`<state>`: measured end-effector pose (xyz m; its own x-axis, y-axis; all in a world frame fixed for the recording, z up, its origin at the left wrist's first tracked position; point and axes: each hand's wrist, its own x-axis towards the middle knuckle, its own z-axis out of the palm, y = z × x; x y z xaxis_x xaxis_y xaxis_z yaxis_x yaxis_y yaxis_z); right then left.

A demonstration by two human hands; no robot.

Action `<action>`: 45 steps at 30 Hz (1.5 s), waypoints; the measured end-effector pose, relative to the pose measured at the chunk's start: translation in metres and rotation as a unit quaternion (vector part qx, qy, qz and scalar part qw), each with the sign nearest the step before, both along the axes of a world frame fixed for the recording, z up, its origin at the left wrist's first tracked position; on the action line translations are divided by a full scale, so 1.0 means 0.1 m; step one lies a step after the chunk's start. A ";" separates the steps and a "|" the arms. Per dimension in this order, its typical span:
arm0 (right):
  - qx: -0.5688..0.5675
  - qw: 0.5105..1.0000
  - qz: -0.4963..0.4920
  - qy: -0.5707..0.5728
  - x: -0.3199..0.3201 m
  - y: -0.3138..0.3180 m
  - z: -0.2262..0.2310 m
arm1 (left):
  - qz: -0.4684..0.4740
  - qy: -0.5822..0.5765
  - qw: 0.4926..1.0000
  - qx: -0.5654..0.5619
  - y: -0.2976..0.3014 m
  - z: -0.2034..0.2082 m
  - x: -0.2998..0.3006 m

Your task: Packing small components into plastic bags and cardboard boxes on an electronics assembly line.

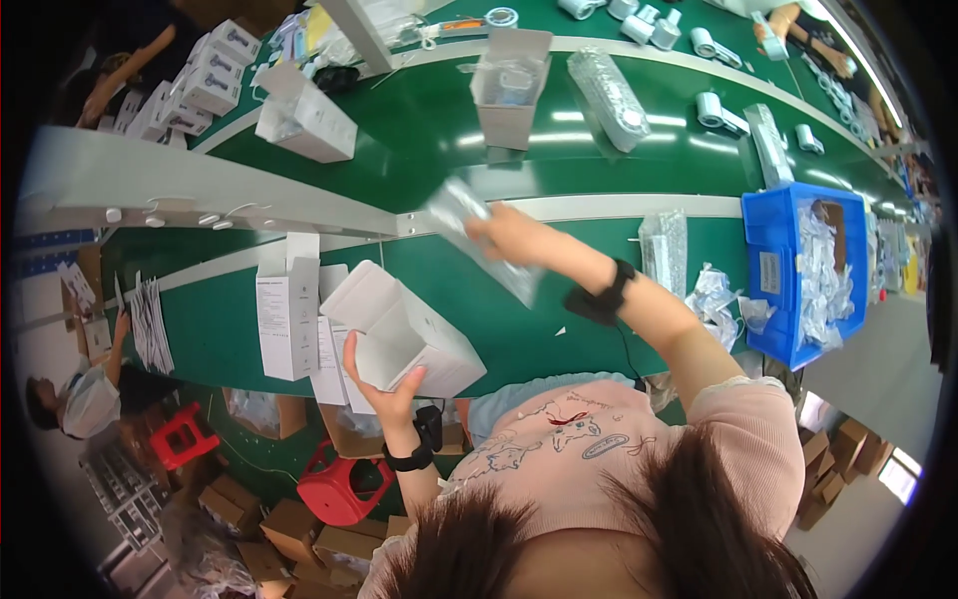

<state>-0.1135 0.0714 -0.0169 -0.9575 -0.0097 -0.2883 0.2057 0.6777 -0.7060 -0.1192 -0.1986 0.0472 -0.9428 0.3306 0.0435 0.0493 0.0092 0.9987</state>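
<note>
My left hand (387, 397) grips an open white carton (444, 344) by its side, thumb and fingers spread around its lower left part. The carton is tilted over the green bench, its flap up and its mouth facing left. Above and to its right, my right hand (509, 238) is closed on a clear plastic-wrapped packet (514, 280). The packet is smeared by motion, and what is inside cannot be made out. Left of the carton stand folded white boxes (289, 314) with printed sides, close to my left hand.
A blue bin (773, 270) of plastic-wrapped parts stands at the right, near a bubble-wrapped item (664, 250). Across a metal rail, the conveyor carries open cartons (509, 95), a bubble-wrapped packet (609, 100) and white handheld devices (714, 112). A metal post (249, 195) crosses on the left.
</note>
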 end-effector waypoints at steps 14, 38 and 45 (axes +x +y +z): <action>0.378 0.850 -0.367 -0.028 -0.33 2.10 -0.41 | -0.133 0.087 0.978 -0.138 0.57 -0.34 0.09; -0.612 0.510 -0.503 0.335 1.69 0.26 0.84 | -0.165 0.193 0.967 0.006 1.13 -0.59 0.42; -0.169 0.639 -0.570 0.488 0.83 -0.50 0.61 | -0.088 0.148 0.983 -0.057 1.02 -0.76 0.61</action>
